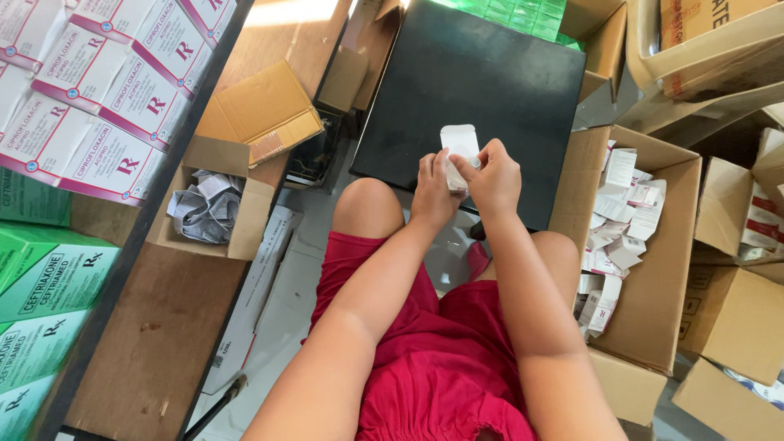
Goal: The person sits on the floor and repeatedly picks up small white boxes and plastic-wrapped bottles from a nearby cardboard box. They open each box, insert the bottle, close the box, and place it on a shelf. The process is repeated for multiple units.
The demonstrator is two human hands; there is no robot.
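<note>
Knees in red shorts (425, 359) fill my nearest view. Above them my left hand (433, 192) and right hand (494, 175) both pinch one small white carton (459, 145), its flap open, over the black board (474, 90). Right of me an open cardboard box (661, 302) holds loose white cartons (621, 220). Left, a smaller box (245, 220) holds crumpled paper (206, 204). Beyond it sit stacked medicine packs (98, 90).

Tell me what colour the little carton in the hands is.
White; the small carton shows best in the head view, held by both hands.
</note>
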